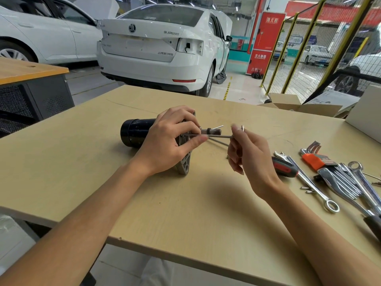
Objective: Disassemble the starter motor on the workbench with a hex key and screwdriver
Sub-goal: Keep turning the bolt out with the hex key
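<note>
The starter motor (135, 133) lies on its side on the workbench (123, 182), black cylinder to the left, grey flange (184, 164) to the right. My left hand (171, 139) grips the flange end, fingers curled over the shaft (212, 132). A long thin bolt (221, 136) sticks out of the flange toward the right. My right hand (247, 153) pinches its free end between thumb and fingers. A second long bolt (219, 143) lies slanted just below it.
A red-and-black screwdriver (283, 167), an orange hex key set (315, 157) and several chrome spanners (350, 182) lie at the right of the bench. Small loose screws (307, 189) lie among them. Cardboard boxes (288, 104) stand at the back right. A white car (165, 46) is parked behind.
</note>
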Tool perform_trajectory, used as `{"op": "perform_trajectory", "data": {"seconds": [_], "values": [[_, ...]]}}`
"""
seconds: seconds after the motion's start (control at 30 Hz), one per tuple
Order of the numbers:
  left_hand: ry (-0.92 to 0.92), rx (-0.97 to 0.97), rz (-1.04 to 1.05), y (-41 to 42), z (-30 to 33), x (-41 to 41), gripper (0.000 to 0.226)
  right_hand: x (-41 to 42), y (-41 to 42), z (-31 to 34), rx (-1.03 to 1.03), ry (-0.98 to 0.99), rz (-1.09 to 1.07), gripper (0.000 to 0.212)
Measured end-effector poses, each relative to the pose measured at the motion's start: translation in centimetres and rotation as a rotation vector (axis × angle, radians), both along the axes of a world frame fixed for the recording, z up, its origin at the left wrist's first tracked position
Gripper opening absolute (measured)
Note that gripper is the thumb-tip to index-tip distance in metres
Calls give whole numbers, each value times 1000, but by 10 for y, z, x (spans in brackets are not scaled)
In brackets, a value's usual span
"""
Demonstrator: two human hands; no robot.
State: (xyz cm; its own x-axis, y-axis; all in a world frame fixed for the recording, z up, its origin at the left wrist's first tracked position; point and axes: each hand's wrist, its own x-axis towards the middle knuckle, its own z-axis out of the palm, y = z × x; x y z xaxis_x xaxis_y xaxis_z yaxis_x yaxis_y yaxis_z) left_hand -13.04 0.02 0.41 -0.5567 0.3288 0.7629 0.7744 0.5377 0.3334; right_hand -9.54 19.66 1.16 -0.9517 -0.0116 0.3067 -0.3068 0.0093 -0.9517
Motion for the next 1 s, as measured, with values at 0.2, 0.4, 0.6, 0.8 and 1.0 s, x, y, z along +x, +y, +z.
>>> {"op": "perform_trajectory", "data": {"seconds": [0.2,0.4,0.6,0.8,1.0], "values": [[-30,16,-1,1,1,1,34,3,-1,-1,40,127,26,34],[-13,19,3,1,1,1,35,1,-1,-2,83,188,-13,28],[-2,19,1,1,0,-1,30,2,0,-1,85,206,-26,22],[21,11,5,2,-1,-1,32,2,0,-1,7,161,-15,21],[6,12,6,1,0,0,25,2,1,0,-21,148,-25,16]]}}
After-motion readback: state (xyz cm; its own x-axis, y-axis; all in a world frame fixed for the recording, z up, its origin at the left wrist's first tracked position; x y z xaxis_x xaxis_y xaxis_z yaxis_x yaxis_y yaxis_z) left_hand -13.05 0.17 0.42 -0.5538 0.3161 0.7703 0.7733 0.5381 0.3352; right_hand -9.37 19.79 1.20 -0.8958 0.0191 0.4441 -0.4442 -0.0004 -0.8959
